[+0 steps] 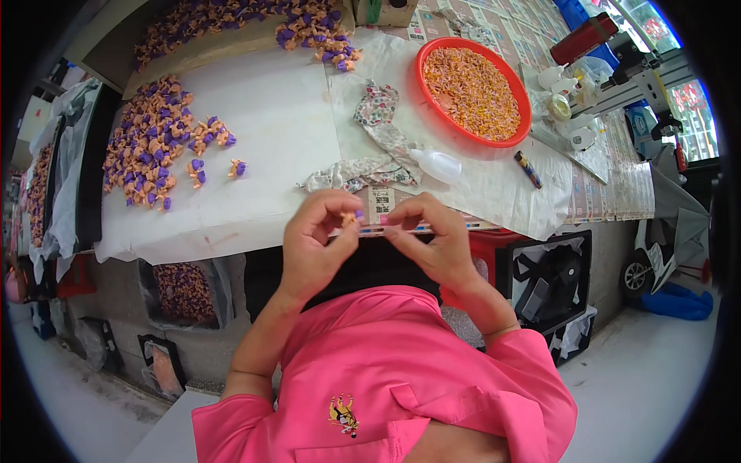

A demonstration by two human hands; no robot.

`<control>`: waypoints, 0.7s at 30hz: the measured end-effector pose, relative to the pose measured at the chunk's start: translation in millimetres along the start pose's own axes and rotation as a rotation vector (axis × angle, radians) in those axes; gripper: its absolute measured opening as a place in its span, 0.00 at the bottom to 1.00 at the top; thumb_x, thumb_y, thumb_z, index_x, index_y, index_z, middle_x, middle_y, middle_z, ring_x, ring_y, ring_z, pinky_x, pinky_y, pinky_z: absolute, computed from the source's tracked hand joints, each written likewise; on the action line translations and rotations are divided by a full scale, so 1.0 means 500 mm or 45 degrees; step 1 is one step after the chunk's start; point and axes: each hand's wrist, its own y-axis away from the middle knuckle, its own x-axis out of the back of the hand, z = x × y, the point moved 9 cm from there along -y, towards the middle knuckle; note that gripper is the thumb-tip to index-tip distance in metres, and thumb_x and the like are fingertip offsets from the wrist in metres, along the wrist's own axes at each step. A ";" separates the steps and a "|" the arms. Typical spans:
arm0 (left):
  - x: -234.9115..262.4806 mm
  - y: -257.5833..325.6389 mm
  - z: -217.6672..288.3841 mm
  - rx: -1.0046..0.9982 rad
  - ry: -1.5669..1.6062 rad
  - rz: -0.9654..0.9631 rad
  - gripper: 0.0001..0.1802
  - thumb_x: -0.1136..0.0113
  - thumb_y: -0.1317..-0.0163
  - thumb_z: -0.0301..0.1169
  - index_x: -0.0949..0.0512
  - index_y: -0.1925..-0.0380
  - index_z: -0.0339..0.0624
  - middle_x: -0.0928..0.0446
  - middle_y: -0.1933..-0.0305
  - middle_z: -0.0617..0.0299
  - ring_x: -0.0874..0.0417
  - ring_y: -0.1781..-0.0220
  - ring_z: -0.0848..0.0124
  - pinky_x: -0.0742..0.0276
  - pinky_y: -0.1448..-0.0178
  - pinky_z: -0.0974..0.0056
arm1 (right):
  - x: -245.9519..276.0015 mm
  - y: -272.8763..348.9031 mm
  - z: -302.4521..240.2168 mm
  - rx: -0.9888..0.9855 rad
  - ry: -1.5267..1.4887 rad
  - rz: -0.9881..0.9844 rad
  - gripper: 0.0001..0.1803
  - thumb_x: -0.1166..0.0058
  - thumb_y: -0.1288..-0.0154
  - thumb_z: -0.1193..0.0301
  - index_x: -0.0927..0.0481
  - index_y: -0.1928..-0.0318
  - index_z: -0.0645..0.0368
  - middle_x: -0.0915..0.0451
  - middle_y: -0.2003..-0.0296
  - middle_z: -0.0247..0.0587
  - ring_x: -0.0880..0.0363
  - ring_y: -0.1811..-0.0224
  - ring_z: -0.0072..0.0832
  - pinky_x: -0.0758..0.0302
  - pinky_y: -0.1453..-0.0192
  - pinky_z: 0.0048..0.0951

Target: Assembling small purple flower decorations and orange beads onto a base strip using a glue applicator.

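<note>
My left hand (312,239) is closed in a pinch at the table's front edge. Between its thumb and fingers sits a small peach-and-purple plastic figure (352,217), partly covered by the fingertips. Just to the right, my right hand (440,243) has thumb and forefinger drawn together, pointing at the figure with a small gap between the hands. A tiny pink spot shows at the right fingertips; I cannot make out what it is. Beyond the hands lie a crumpled floral cloth strip (386,139) and a white squeeze bottle (438,165) on its side.
A red basin (421,73) full of tiny pink and yellow pieces stands at the back right. A heap of similar figures (150,143) covers the table's left, with more in a tray behind. A dark patterned tube (529,170) lies right; a metal-armed device (648,81) stands beyond.
</note>
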 end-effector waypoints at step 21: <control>0.160 -0.094 0.171 -0.557 -1.514 0.348 0.16 0.41 0.49 0.16 0.20 0.59 0.39 0.23 0.53 0.58 0.26 0.48 0.60 0.30 0.43 0.60 | 0.195 -0.050 0.064 0.145 0.683 0.485 0.14 0.38 0.42 0.75 0.21 0.54 0.61 0.22 0.57 0.40 0.25 0.55 0.31 0.29 0.55 0.28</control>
